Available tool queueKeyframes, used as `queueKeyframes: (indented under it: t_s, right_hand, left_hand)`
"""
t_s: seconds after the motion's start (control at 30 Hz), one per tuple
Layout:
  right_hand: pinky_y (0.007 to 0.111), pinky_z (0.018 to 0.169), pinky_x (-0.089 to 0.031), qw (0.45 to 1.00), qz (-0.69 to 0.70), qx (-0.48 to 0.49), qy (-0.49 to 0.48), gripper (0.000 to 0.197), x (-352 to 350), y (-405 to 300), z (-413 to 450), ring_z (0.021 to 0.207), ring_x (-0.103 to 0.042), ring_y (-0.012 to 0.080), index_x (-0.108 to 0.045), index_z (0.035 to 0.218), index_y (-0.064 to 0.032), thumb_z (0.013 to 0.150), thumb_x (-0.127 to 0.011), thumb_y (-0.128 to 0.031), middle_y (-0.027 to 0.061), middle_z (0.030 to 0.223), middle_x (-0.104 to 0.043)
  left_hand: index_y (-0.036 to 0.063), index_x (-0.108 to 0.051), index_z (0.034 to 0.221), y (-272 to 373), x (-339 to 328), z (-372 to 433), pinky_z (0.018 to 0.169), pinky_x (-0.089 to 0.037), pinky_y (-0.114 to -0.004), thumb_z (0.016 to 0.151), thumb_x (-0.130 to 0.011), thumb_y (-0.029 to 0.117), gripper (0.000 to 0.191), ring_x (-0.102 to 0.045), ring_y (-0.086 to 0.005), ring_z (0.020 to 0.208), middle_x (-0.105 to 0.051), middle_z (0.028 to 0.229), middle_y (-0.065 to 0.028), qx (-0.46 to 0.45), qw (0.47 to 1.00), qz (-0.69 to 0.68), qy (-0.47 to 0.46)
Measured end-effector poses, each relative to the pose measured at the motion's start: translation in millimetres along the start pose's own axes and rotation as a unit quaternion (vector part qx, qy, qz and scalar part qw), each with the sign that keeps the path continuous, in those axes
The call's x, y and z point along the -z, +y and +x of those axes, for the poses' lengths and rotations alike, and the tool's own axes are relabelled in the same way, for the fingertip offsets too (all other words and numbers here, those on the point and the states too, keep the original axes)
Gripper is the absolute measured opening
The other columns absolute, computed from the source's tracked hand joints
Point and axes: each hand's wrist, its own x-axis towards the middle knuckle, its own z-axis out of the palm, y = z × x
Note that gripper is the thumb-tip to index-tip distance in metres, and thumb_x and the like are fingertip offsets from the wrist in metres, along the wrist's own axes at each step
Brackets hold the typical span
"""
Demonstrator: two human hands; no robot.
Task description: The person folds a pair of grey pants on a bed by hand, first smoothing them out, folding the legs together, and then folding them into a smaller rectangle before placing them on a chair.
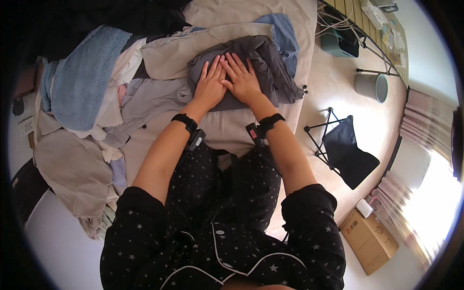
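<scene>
A dark grey garment (261,50), folded into a thick bundle, lies on the bed (232,125) in front of me. My left hand (211,85) rests flat on top of it, palm down with the fingers spread. Beside it my right hand (242,80) also presses palm down on the bundle, and the two hands touch near the fingertips. Neither grips the cloth. Drawcord ends with black toggles (305,89) stick out at the bundle's right. Beyond it lie a beige cloth (170,54) and a blue denim garment (284,40), both partly covered.
At the left are a blue fleece (90,76), a light grey garment (156,94) and beige trousers (72,170) in a heap. On the floor to the right stand a black folding stool (344,148), a grey bin (366,87) and a cardboard box (368,241).
</scene>
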Motion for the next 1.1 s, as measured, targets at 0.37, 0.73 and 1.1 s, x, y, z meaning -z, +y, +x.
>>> queueKeyframes:
  t_s: [0.37,0.73,1.1]
  right_hand:
    - [0.048,0.107,-0.018,0.994,-0.055,-0.084,0.047,0.058,-0.8,56.2,13.4,0.133,-0.023,0.0207,-0.035,0.136,-0.0232,0.087,-0.039,-0.052,0.0038,0.145,-0.026]
    - [0.051,0.107,-0.012,0.970,-0.115,-0.191,0.098,0.055,-3.6,75.9,14.4,0.133,-0.024,0.0260,-0.039,0.134,-0.0221,0.086,-0.042,-0.049,0.0113,0.143,-0.029]
    - [0.051,0.106,-0.014,0.970,-0.076,-0.209,0.099,0.056,-0.3,65.1,16.9,0.133,-0.022,0.0276,-0.039,0.134,-0.0196,0.085,-0.044,-0.046,0.0127,0.143,-0.029]
  left_hand:
    - [-0.0006,-0.029,0.135,-6.1,-4.3,4.7,0.108,-0.019,-0.041,0.084,-0.053,0.034,0.066,-0.022,-0.0289,0.134,-0.025,0.144,-0.0166,0.034,0.996,-0.051,0.064]
    - [-0.0003,-0.031,0.135,-14.1,-11.9,18.2,0.108,-0.018,-0.041,0.086,-0.049,0.038,0.065,-0.022,-0.0296,0.133,-0.027,0.142,-0.0166,0.097,0.989,-0.016,0.106]
    - [0.0037,-0.034,0.135,-18.4,-7.5,18.8,0.106,-0.016,-0.049,0.083,-0.051,0.037,0.063,-0.025,-0.0314,0.131,-0.031,0.141,-0.0130,0.140,0.984,0.062,0.094]
